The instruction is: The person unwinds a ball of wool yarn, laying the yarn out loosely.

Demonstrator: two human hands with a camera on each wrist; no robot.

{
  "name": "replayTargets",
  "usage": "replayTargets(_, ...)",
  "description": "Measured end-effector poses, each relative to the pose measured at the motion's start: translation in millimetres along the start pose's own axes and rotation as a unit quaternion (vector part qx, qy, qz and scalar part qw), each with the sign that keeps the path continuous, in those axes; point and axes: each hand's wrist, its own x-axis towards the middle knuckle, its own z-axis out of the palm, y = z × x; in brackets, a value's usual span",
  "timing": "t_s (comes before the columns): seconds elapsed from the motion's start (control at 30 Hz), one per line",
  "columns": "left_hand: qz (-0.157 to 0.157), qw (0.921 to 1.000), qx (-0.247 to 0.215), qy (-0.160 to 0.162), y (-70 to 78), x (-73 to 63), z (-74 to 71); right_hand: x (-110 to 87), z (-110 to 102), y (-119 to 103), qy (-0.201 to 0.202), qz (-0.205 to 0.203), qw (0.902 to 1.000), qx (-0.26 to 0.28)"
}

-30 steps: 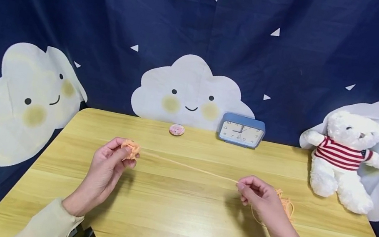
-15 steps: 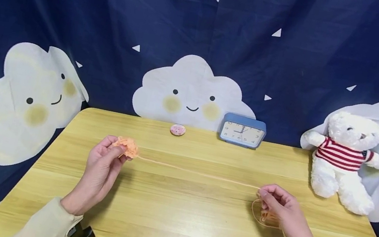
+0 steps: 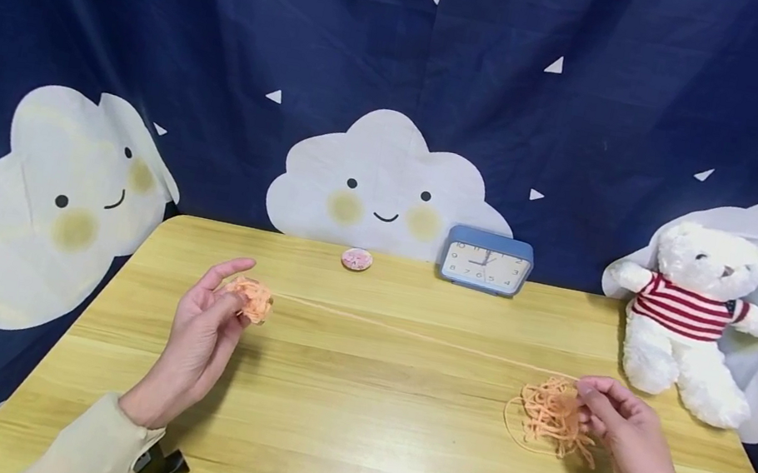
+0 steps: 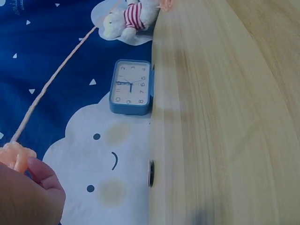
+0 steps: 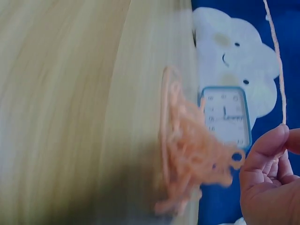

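My left hand point(image 3: 202, 332) holds a small wound ball of peach yarn point(image 3: 252, 300) between thumb and fingers, with the index finger raised off it. From the ball a taut yarn strand point(image 3: 408, 332) runs across to my right hand point(image 3: 633, 438), whose thumb and index finger pinch it. Beside the right hand, a loose tangle of the same yarn point(image 3: 552, 419) lies on the table, with one loop spread to its left. In the right wrist view the tangle point(image 5: 192, 145) looks blurred, and the pinched strand point(image 5: 280, 70) rises from the fingertips.
A blue clock point(image 3: 484, 261) and a round pink badge-like disc point(image 3: 356, 259) stand along the back of the wooden table point(image 3: 341, 450). At the back right sits a white teddy bear point(image 3: 695, 322) in a striped shirt. Behind hangs a dark blue cloud-printed curtain point(image 3: 354, 29).
My right hand has moved right, lengthening the strand between the hands and uncovering the tangle. The left hand has shifted slightly left, turned the ball, and lifted its index finger.
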Motion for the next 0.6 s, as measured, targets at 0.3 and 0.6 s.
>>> replayTargets(0.3,0.005,1.0000,0.005,0.004,0.7,0.1,0.6,-1.4,-29.4,5.0,0.022,0.014,0.9997,0.002)
replayTargets(0.6,0.018,0.9996,-0.019,-0.005,3.6,0.6,-1.2,6.0,-54.4,5.5,0.045,0.071,0.9918,-0.096)
